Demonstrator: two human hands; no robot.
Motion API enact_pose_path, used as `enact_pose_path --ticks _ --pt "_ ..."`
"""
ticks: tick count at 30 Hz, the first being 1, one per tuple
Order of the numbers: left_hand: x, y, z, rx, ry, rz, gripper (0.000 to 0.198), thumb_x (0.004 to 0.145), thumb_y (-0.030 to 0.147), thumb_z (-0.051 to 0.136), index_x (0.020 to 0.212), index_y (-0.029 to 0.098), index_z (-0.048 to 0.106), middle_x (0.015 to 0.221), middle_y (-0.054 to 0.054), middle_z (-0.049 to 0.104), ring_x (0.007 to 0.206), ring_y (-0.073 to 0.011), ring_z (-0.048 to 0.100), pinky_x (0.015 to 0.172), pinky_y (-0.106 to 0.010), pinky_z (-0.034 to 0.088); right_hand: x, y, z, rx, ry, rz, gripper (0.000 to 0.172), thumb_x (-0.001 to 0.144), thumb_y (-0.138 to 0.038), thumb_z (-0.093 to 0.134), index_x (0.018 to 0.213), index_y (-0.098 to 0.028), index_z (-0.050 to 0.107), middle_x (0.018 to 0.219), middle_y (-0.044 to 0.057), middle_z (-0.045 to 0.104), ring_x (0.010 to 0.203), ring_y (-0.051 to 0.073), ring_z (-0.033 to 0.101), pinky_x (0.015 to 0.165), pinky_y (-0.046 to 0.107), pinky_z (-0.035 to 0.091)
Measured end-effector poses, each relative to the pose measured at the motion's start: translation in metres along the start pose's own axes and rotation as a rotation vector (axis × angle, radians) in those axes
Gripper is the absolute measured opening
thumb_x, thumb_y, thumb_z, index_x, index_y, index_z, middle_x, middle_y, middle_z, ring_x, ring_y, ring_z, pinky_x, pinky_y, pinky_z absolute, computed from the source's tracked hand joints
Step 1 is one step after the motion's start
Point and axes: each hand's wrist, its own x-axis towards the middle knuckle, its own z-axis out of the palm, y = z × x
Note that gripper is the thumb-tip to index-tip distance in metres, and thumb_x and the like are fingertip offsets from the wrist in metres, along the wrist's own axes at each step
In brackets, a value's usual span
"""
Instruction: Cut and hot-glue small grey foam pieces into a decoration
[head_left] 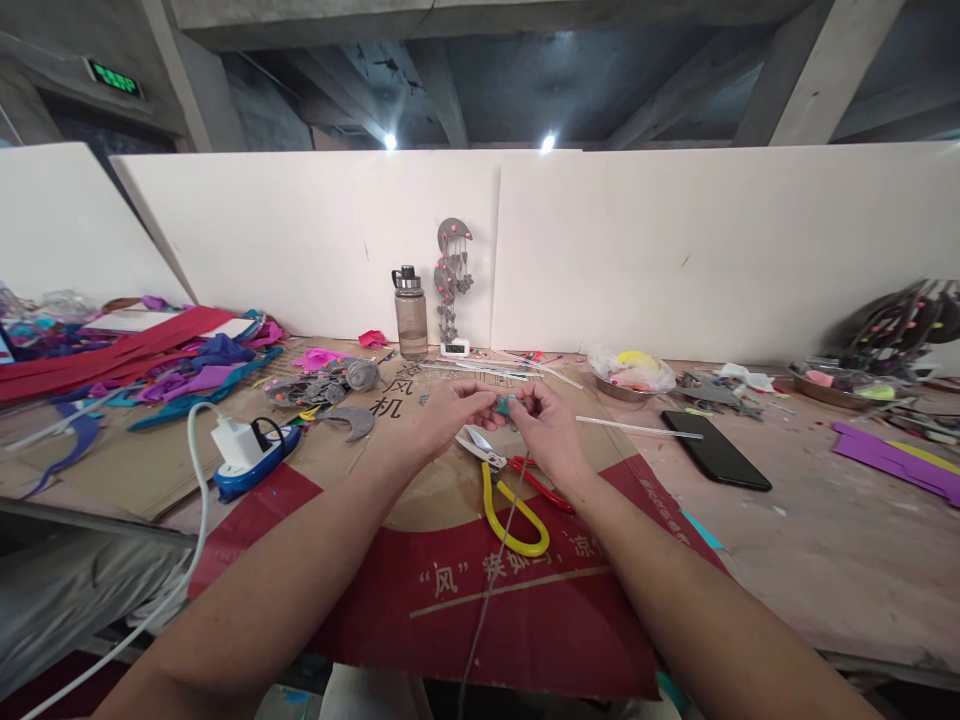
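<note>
Both hands meet over the middle of the table around a small teal piece (503,404), which looks soft; its kind is too small to tell. My left hand (459,412) pinches it from the left. From the other side the fingertips of my right hand (546,425) close on it. A grey cord (489,585) runs from under the fingers down past the table's front edge. Beneath the hands lie scissors with yellow handles (517,520) and a red-handled tool (541,485), partly covered by my right hand.
A red and brown cardboard sheet (480,650) covers the work spot. Behind stand a water bottle (410,315) and a grey moon-shaped hanging ornament (454,265). To the right lies a black phone (716,452); on the left, a blue power strip (256,465) and coloured cloth (172,350).
</note>
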Motion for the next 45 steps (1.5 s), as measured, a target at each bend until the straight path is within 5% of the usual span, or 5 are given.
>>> enact_pose_path --ticks 9,16,29,45 --pt "0.001 0.000 0.003 0.160 0.060 0.028 0.016 0.071 0.028 0.071 0.074 0.012 0.067 0.064 -0.003 0.068 0.057 -0.0121 0.065 0.060 -0.025 0.055 -0.004 -0.004 0.001 -0.128 -0.010 -0.099 0.010 0.080 -0.029 0.053 0.074 -0.020 0.055 0.065 -0.003 0.044 0.062 0.013 0.041 0.061 0.027 0.034" --pt "0.004 -0.004 -0.001 0.202 0.149 0.066 0.018 0.075 0.031 0.068 0.075 0.013 0.066 0.068 -0.002 0.068 0.058 -0.0126 0.066 0.062 -0.028 0.058 -0.007 -0.004 0.003 -0.035 -0.036 -0.065 0.021 0.083 -0.030 0.053 0.101 -0.020 0.051 0.069 -0.004 0.045 0.066 0.015 0.047 0.067 0.029 0.040" --pt "0.003 -0.002 0.002 0.205 0.134 0.066 0.012 0.071 0.024 0.068 0.072 0.013 0.064 0.064 -0.001 0.066 0.057 -0.0124 0.065 0.060 -0.026 0.056 -0.004 0.002 0.003 -0.014 -0.019 -0.023 0.017 0.084 -0.036 0.054 0.080 -0.020 0.056 0.068 -0.001 0.054 0.062 0.013 0.044 0.061 0.027 0.037" --pt "0.007 -0.011 -0.005 0.074 0.099 -0.032 0.009 0.072 0.021 0.068 0.073 0.012 0.064 0.062 -0.003 0.067 0.055 -0.0122 0.064 0.057 -0.025 0.053 -0.004 0.001 0.002 -0.068 -0.110 -0.024 0.019 0.085 -0.036 0.051 0.084 -0.019 0.061 0.073 0.000 0.059 0.064 0.014 0.047 0.064 0.028 0.038"
